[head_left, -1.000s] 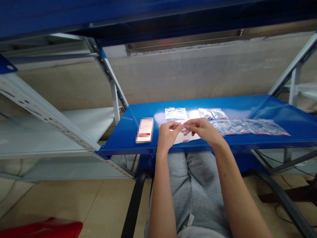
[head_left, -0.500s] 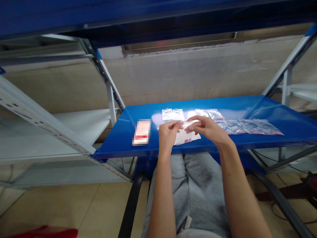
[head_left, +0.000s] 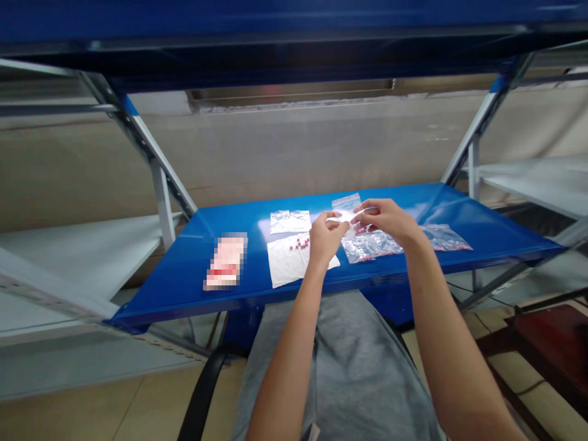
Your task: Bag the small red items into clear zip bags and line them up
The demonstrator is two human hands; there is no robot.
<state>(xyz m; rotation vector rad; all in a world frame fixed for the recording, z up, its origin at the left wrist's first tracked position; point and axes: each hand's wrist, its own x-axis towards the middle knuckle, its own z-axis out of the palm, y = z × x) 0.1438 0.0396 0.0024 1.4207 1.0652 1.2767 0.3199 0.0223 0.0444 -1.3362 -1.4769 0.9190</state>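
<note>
My left hand [head_left: 324,236] and my right hand [head_left: 384,218] meet over the blue shelf [head_left: 184,278], both pinching a small clear plastic bag [head_left: 348,218] between their fingertips. Just under the left hand lies a white sheet of paper [head_left: 289,263] with a small cluster of red beads [head_left: 299,244] on it. Several small clear bags with red contents [head_left: 367,246] lie beneath and to the right of my right hand. Two empty clear bags [head_left: 289,221] rest behind the paper.
A pinkish blurred box [head_left: 225,262] lies on the left part of the blue shelf. Grey metal shelving uprights [head_left: 158,184] stand left and right, with white shelves beside. My grey-clad lap and a black chair arm [head_left: 202,392] are below the shelf edge.
The view has swung to the right and my hands have shifted right along the shelf with the small bag. The white paper with red beads now lies uncovered.
</note>
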